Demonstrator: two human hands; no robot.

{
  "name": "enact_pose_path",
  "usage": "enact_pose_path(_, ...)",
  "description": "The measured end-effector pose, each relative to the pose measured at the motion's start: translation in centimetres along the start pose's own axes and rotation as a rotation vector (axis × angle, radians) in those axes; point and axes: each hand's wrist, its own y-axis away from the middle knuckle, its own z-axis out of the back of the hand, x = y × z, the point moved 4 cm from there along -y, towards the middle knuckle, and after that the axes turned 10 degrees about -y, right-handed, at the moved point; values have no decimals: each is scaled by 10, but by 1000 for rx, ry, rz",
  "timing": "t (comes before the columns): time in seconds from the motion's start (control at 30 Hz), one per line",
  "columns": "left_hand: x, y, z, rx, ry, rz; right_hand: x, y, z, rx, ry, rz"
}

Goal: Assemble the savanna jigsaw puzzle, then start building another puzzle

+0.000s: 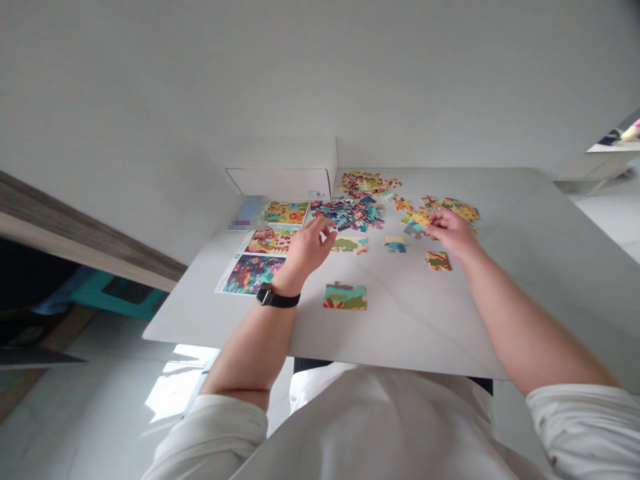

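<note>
My left hand [307, 250] hangs over the table with its fingertips close together at the near side of a heap of jigsaw pieces [349, 215]; I cannot tell whether they pinch anything. A black watch [275, 298] circles that wrist. My right hand [450, 233] grips a small joined cluster of colourful jigsaw pieces [417, 223]. Another heap of pieces [365, 182] lies farther back. Several joined or single pieces lie apart on the table, including a larger joined section [345, 297] nearest me.
Several printed picture sheets [250, 274] lie at the table's left edge. A white cardboard box [283, 170] stands behind the white table [415, 320]. A grey wall rises beyond it. A wood-edged shelf [75, 233] and a teal object [117, 297] sit low at left.
</note>
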Motion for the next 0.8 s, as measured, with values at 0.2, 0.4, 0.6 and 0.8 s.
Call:
enact_pose_path(0.2, 2, -1, -2, 9, 21, 15, 4, 4, -6, 8, 8, -13)
enact_pose_path(0.4, 3, -3, -7, 83, 161, 44, 15, 18, -33, 90, -22, -5)
enact_pose_path(0.6, -10, 0, -13, 227, 286, 28, 32, 51, -90, 326, -50, -8)
enact_pose_path(0.8, -22, 5, -18, 371, 433, -39, 38, 75, -127, 461, -36, -4)
